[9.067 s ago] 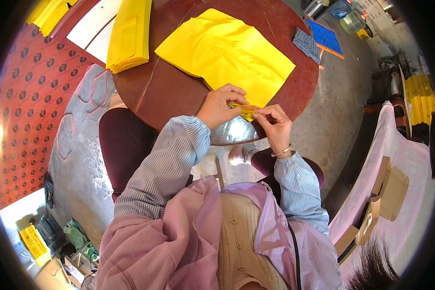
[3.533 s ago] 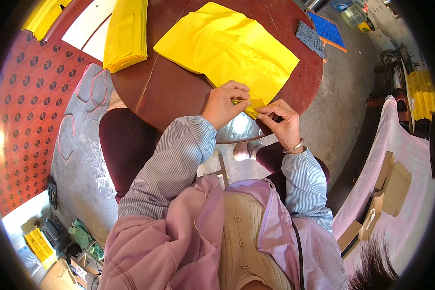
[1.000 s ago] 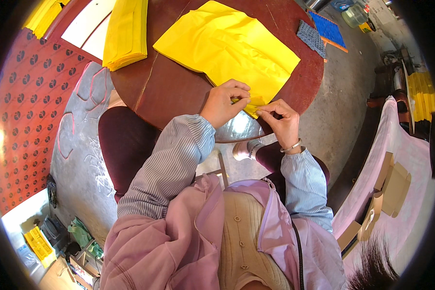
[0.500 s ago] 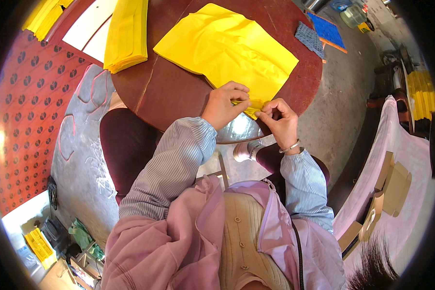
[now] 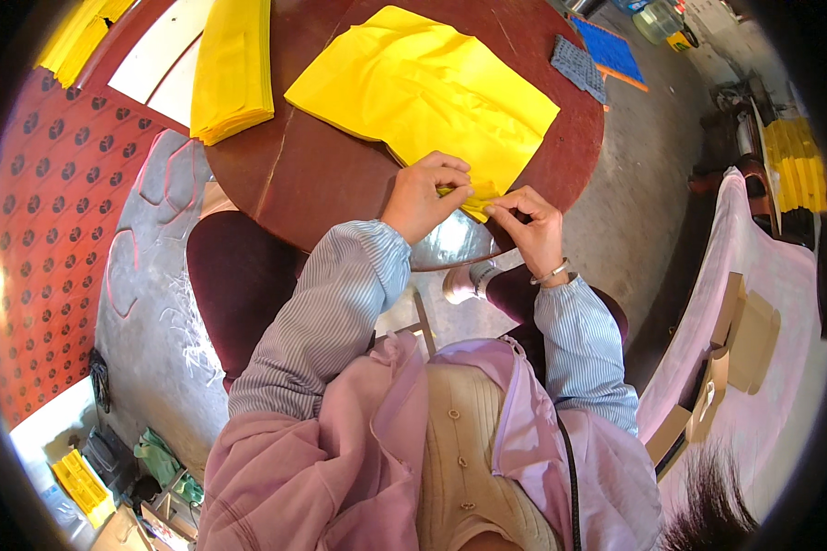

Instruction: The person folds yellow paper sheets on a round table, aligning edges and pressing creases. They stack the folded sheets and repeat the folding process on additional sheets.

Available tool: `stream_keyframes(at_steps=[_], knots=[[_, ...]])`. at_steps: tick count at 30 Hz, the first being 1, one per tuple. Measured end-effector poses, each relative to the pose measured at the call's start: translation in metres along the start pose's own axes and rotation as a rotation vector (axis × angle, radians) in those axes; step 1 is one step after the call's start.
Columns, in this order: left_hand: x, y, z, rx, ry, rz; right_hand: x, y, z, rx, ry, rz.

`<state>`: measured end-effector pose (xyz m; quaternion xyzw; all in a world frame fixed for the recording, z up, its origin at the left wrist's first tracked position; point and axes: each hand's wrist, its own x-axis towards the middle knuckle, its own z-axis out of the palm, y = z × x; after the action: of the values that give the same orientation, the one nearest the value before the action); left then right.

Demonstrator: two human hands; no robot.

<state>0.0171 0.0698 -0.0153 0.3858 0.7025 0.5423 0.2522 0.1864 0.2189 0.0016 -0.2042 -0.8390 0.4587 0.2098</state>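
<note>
A yellow fabric piece (image 5: 432, 87), creased and roughly rectangular, lies on the dark red round table (image 5: 312, 184). Its near corner is bunched into small folds at the table's front edge. My left hand (image 5: 432, 195) pinches those folds from the left, thumb and fingers closed on the cloth. From the right, my right hand (image 5: 531, 225) pinches the same corner between thumb and forefinger. The two hands are a short way apart, with the gathered yellow edge between them. Some of the folds are hidden under my left fingers.
A stack of folded yellow fabric (image 5: 234, 78) lies at the table's left. A grey textured cloth (image 5: 579, 69) sits by the right edge, near a blue pad (image 5: 611, 50). Open cardboard boxes (image 5: 744, 340) rest on a pink cover (image 5: 799, 285) at the right.
My right fingers have shifted slightly and straightened a little at the cloth's corner. My left hand keeps its pinch. The whole view has moved slightly.
</note>
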Motion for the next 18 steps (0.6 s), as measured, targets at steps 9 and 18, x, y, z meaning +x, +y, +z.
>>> stream_keyframes(at_steps=[9,18], knots=[[0.0005,-0.0037,-0.0023,-0.018,-0.025,0.041,0.0020,-0.0006,-0.0006,0.034,-0.031,0.118],[0.0002,-0.0075,-0.0020,-0.046,-0.030,0.068,0.0036,0.0061,0.0017,0.050,-0.002,0.096]])
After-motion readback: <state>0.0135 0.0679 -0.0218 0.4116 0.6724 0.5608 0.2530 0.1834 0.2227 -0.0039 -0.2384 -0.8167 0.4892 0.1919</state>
